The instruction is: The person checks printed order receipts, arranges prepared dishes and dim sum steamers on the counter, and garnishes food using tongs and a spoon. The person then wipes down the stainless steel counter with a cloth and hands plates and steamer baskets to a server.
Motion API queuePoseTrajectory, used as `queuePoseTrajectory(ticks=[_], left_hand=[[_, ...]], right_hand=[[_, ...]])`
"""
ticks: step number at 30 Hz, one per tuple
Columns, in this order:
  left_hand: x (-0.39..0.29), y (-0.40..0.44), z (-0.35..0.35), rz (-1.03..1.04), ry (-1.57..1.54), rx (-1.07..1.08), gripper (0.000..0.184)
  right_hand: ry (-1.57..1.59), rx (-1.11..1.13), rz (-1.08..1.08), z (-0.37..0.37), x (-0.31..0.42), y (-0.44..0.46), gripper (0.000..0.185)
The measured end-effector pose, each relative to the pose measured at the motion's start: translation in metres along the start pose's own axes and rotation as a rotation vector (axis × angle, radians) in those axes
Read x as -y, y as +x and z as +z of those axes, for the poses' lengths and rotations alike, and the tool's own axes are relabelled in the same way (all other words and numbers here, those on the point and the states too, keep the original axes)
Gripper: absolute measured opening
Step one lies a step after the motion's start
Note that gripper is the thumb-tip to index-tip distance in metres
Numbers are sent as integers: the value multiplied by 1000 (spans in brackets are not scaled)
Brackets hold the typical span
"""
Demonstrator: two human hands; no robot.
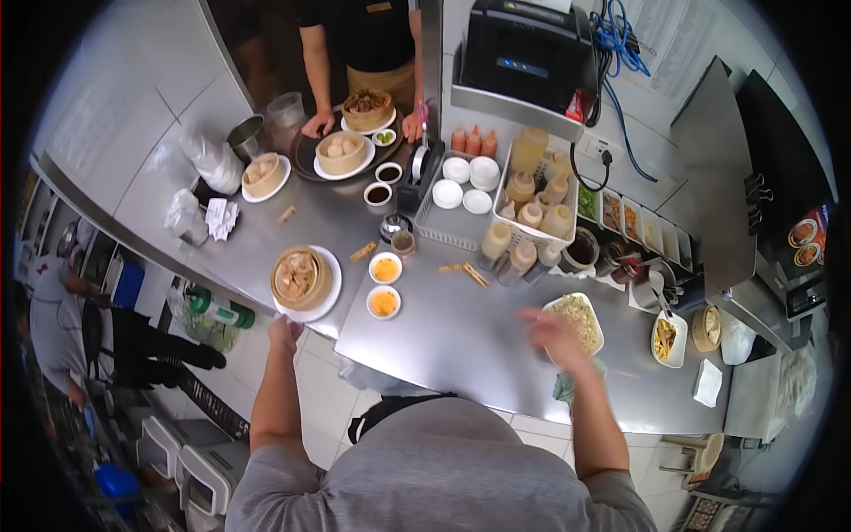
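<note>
My left hand (285, 333) grips the near rim of a white plate (330, 297), with its fingers closed at the edge. On that plate stands a round bamboo steamer (300, 277) with food in it. My right hand (551, 332), blurred, is over the left side of a white bowl of rice (581, 324); its fingers are stretched out and nothing shows in them. A green cloth (576, 383) lies below the bowl, partly under my right forearm. Two small cups of orange sauce (384, 267) (384, 303) stand between my hands.
Across the counter, a person's hands (317, 123) touch a dark round tray (306, 158) bearing steamers. Another steamer (262, 176) sits at left. Bottles (532, 213), a basket of small dishes (450, 222) and clothespins (467, 273) stand or lie centrally. A food bowl (668, 340) is at right.
</note>
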State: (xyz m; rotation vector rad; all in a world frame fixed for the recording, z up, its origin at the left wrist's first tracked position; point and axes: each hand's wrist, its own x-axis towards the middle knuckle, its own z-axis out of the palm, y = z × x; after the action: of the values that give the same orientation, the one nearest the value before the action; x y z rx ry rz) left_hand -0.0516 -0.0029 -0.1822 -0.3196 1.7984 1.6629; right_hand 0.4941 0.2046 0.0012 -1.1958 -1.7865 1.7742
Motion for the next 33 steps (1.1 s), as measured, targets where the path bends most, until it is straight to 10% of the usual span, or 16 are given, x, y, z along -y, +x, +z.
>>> queuePoseTrajectory(ticks=[4, 11, 16, 27, 33], left_hand=[[-38, -29, 32, 268, 250, -222, 38], [-47, 51, 10, 335, 602, -26, 25], [-53, 67, 43, 226, -34, 241, 25], [-115, -9, 77, 313, -74, 517, 23], [-99, -163, 138, 115, -74, 698, 32]], right_hand=[[-126, 509, -137, 153, 55, 38, 50], [140, 171, -122, 183, 89, 98, 46], [308, -152, 23, 132, 58, 77, 39], [176, -1277, 27, -145, -13, 46, 41], [28, -1042, 16, -225, -48, 98, 26]])
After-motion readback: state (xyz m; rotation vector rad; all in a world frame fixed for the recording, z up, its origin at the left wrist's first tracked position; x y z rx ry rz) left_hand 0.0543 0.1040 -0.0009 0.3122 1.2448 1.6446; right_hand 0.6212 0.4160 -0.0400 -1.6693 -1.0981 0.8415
